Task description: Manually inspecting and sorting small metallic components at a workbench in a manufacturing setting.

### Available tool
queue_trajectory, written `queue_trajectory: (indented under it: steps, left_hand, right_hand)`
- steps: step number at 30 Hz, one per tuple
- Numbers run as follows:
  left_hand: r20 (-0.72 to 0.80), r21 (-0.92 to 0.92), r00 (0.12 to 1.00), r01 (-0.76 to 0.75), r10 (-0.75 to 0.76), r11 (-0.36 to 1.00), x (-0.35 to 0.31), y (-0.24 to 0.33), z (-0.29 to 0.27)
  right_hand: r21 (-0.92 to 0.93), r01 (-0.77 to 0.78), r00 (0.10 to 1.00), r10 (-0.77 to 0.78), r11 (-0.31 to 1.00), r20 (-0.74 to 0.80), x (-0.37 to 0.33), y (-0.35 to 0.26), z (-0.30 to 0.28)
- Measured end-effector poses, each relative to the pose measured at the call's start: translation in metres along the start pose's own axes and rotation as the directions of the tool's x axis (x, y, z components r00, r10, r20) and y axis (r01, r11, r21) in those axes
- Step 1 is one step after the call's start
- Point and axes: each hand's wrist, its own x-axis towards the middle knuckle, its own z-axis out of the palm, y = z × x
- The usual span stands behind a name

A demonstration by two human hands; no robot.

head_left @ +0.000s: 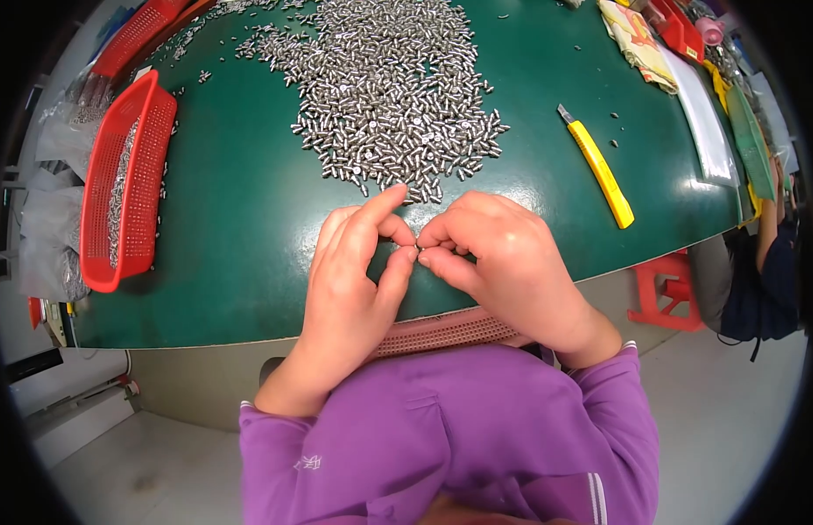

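Note:
A wide heap of small silvery metal parts (380, 96), short and pin-like, lies spread over the green tabletop (231, 219). Just on the near side of it, my left hand (354, 254) and my right hand (503, 245) meet, thumb and forefinger of each pinched together. Between the fingertips a tiny metal part (417, 248) barely shows; most of it is hidden. The other fingers of my left hand are raised toward the heap's near edge, while those of my right hand curl inward.
At the left stands a red perforated basket (148, 192) with metal parts inside, beside clear plastic bags (52, 219). A yellow utility knife (602, 175) lies to the right, blade partly out. Further right are plastic sleeves (700, 114) and a red stool (667, 293); a person's arm shows at the edge.

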Motion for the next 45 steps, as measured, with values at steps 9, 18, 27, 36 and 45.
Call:
queue_trajectory:
  steps: [9,18,27,36,45]
  left_hand:
    - [0.060,-0.060,0.997,0.049,-0.046,0.997,-0.001,0.002,-0.004]
    - [0.078,-0.059,0.996,0.044,-0.040,0.997,0.000,0.003,-0.003]
    - [0.072,-0.059,0.996,0.048,-0.044,0.997,0.000,0.002,-0.003]
    - [0.074,-0.022,0.997,0.002,0.000,1.000,0.000,0.001,-0.004]
    - [0.034,-0.027,0.999,0.030,-0.029,0.999,-0.001,0.001,-0.004]
  right_hand:
    - [-0.018,0.044,0.996,-0.042,0.999,0.077,-0.009,0.000,-0.006]
    - [-0.093,0.105,0.993,-0.099,0.990,0.066,-0.009,-0.001,0.000]
    - [-0.095,0.126,0.988,-0.117,0.987,0.099,-0.007,-0.003,-0.007]
    - [-0.031,0.050,0.999,-0.050,0.998,-0.009,-0.010,-0.004,0.000]
    - [-0.042,0.041,0.999,-0.043,0.998,-0.032,-0.013,0.000,0.002]
